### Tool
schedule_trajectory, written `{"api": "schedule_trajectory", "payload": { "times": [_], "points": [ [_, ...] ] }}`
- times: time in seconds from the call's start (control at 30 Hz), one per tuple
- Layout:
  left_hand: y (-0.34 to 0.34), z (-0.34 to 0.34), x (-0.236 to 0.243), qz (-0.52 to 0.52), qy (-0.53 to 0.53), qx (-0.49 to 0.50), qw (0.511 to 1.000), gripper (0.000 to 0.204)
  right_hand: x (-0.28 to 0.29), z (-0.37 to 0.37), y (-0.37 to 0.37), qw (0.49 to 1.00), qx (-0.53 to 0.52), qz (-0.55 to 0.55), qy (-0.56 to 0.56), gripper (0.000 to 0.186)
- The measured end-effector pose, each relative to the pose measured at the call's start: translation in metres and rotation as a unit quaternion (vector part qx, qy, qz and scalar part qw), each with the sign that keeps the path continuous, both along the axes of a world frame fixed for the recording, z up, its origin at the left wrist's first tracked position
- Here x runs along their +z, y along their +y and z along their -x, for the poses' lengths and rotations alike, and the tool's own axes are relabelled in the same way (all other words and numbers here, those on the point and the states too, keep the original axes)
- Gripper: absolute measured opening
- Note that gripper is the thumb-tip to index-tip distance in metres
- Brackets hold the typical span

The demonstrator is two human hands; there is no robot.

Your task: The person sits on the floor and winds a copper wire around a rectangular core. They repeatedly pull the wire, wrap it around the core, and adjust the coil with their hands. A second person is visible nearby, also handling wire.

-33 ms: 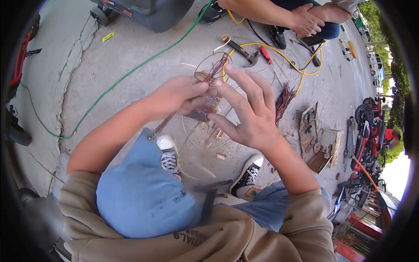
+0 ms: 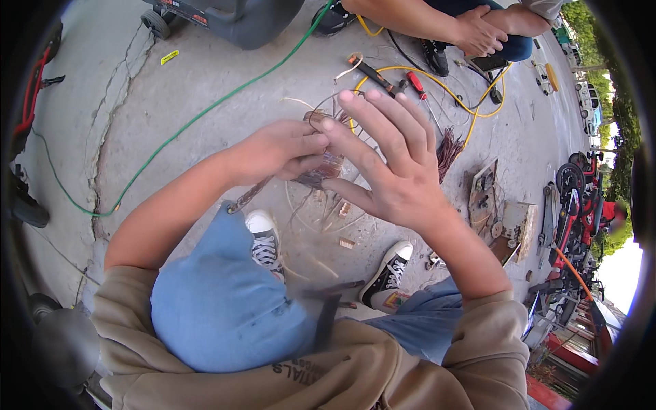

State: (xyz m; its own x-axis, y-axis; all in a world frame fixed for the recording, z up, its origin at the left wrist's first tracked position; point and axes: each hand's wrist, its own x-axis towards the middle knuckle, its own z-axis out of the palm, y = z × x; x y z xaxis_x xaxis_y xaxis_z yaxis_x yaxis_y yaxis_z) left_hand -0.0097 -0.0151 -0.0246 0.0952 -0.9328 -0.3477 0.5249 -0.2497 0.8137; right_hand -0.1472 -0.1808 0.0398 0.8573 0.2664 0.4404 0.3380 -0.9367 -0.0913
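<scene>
My left hand (image 2: 290,147) is closed on the near side of a copper wire winding (image 2: 326,171), a reddish-brown block with thin wires looping from its top. A twisted wire strand (image 2: 253,195) trails from it over my left knee. Beside the winding, my right hand (image 2: 400,167) is spread, its fingers stretched up and apart. The right index fingertip is close to the wires at the top and the thumb reaches the block's side; whether they touch I cannot tell. My right fingers hide part of the winding's loose wires.
A bundle of reddish wires (image 2: 449,152), a hammer (image 2: 372,72) and a red-handled screwdriver (image 2: 415,85) lie beyond my right hand. A green hose (image 2: 205,113) and a yellow cord (image 2: 451,89) cross the concrete. Another person's hands (image 2: 482,34) rest ahead. Dismantled parts (image 2: 484,195) lie right.
My right hand has shifted slightly right, its fingers straightening and spreading upward, covering more of the loose wires. My left hand keeps its grip on the winding.
</scene>
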Motion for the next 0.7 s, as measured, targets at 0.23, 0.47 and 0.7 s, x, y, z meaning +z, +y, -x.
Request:
{"api": "schedule_trajectory", "payload": {
  "times": [0.23,0.47,0.7],
  "points": [
    [-0.005,0.009,-0.01,0.106,-0.314,-0.112,0.937,0.025,-0.022,-0.015,-0.033,0.95,0.112,0.158,0.243,0.04],
    [0.0,0.005,0.001,0.083,-0.307,-0.181,0.931,0.023,-0.021,0.0,-0.018,0.973,0.116,0.098,0.176,0.04],
    [0.0,0.024,-0.022,0.147,-0.58,-0.074,0.798,0.017,-0.039,0.011,-0.015,0.813,-0.084,-0.367,0.445,0.045]
  ]
}}
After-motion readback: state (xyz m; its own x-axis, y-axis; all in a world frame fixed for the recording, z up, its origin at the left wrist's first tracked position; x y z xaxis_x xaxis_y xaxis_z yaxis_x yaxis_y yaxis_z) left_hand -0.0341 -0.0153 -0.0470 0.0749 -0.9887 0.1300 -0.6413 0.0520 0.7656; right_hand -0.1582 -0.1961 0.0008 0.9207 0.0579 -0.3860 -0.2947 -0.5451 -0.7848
